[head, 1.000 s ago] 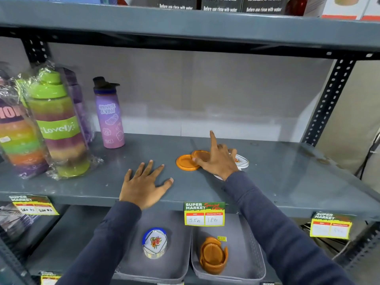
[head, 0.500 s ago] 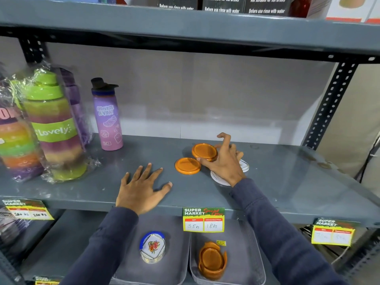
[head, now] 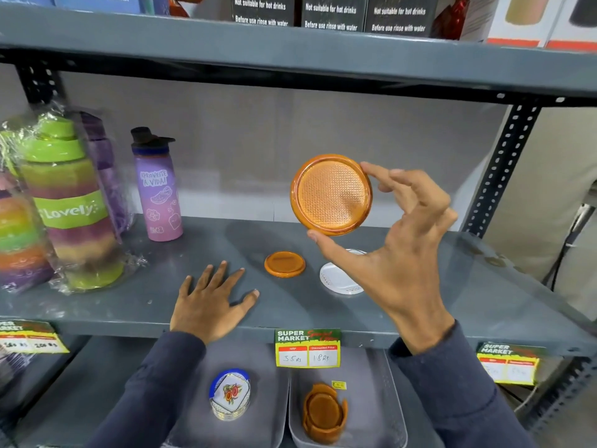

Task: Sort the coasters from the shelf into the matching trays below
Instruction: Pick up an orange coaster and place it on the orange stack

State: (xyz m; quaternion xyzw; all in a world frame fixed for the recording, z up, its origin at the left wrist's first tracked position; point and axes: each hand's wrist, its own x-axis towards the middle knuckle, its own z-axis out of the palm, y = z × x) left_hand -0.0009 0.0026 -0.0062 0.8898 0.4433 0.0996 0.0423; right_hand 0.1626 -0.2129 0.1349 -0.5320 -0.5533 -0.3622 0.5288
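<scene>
My right hand (head: 399, 253) holds a round orange coaster (head: 331, 194) by its rim between thumb and fingers, lifted well above the shelf with its textured face toward me. A second orange coaster (head: 284, 264) lies flat on the grey shelf (head: 129, 305). A white coaster (head: 336, 279) lies beside it, partly hidden behind my right hand. My left hand (head: 211, 302) rests flat on the shelf, fingers spread, holding nothing. Below, the left grey tray (head: 274, 412) holds a stack of blue-rimmed floral coasters (head: 230, 394). The right grey tray (head: 387, 412) holds orange coasters in a holder (head: 323, 412).
A purple bottle (head: 157, 189) and wrapped rainbow bottles (head: 66, 205) stand at the shelf's left. Price tags (head: 307, 348) hang on the shelf's front edge. A perforated upright (head: 502, 169) rises at right. Boxes (head: 329, 11) line the shelf above.
My right hand has picked one orange coaster off the shelf and raised it, turning its face toward me. The white coaster beneath now shows. My left hand has stayed put.
</scene>
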